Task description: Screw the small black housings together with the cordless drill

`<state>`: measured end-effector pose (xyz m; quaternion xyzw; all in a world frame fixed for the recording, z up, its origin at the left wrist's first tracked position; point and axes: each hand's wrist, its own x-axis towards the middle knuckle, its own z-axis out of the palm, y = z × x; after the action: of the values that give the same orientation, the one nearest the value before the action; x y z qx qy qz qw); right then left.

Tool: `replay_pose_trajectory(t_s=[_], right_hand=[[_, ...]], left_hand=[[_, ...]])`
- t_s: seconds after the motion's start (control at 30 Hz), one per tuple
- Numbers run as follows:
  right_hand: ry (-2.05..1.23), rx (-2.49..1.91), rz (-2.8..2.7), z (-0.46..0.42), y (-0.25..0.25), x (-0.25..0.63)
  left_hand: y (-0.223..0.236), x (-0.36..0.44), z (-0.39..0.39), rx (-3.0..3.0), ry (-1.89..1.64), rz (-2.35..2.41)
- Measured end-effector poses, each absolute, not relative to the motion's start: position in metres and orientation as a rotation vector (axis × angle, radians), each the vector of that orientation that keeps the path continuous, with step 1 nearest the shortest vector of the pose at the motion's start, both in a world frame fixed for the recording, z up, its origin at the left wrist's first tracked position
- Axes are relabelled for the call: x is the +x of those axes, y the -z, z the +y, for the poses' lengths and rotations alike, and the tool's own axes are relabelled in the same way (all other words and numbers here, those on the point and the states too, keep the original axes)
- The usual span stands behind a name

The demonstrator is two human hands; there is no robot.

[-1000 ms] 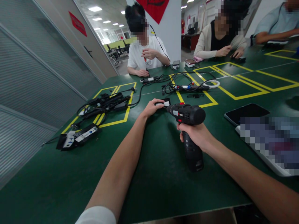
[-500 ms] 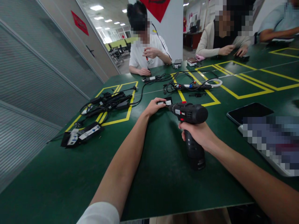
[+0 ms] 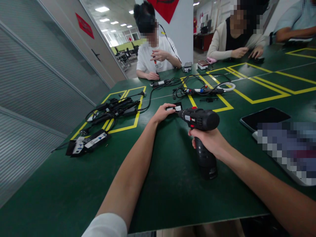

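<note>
My right hand is wrapped round the grip of a black cordless drill with red accents. The drill points left and away from me, its front end close to a small black piece with a white label. On that piece lies my left hand, fingers closed over its left side and pressing it to the green table. The drill bit's tip is too small to make out, so I cannot tell whether it touches the piece.
Left lies a heap of black cables and adapters, with a black piece bearing white labels in front. A corded electric screwdriver lies beyond my hands. A phone is on the right. Co-workers sit across the table, one holding a screwdriver.
The whole view has shifted slightly to the right through a small camera movement. Both hands keep their hold, and the drill stays in the same place against the labelled piece.
</note>
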<state>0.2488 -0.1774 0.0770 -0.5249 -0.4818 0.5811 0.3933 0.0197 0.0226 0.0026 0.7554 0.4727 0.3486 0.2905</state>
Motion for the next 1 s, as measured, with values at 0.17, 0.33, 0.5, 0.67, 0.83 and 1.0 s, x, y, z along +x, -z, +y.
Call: replay_pose_trajectory(t_s=[0.17,0.33,0.5,0.67,0.83,1.0], right_hand=[[-1.485,-1.299,-1.234,-0.176,-0.075,0.249],[-1.415,-1.374,-1.404,-0.180,-0.080,0.249],[-1.058,-1.448,-1.798,-0.194,-0.090,0.249],[-0.657,-1.680,-2.185,-0.205,-0.081,0.236],[-0.470,-1.783,-2.417,-0.214,-0.063,0.223],[-0.467,-1.778,-2.444,-0.218,-0.064,0.221]], left_hand=[[-0.003,0.021,0.021,2.029,-0.924,1.274],[-0.002,0.022,0.022,2.061,-0.951,1.260],[0.000,0.026,0.018,2.116,-0.994,1.273],[0.002,0.033,0.005,2.368,-1.154,1.344],[0.001,0.031,-0.002,2.613,-1.008,1.361],[-0.004,0.031,-0.004,2.598,-0.979,1.374]])
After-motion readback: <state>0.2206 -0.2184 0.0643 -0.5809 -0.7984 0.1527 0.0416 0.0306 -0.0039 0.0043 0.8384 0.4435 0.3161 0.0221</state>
